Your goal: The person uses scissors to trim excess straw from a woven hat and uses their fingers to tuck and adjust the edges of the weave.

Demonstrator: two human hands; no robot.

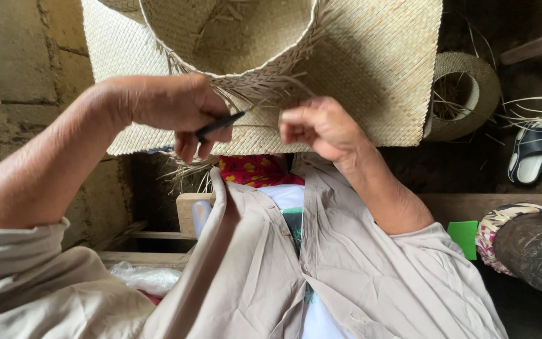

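A woven straw basket (233, 37) with loose strands along its rim rests against a flat woven mat (384, 69) in front of me. My left hand (170, 107) grips a thin dark tool (221, 124) whose tip points right toward the basket's frayed rim. My right hand (321, 129) is closed, its fingers pinching straw strands (290, 88) that hang from the rim. Both hands sit just below the basket, a short gap apart.
A second small woven basket (465, 94) lies on its side at the right, beside loose straw and a sandal (534, 154). A rough block wall (20, 94) stands left. A wooden bench (472, 204) runs below, with a green object (464, 237) and a dark cylinder (537, 251).
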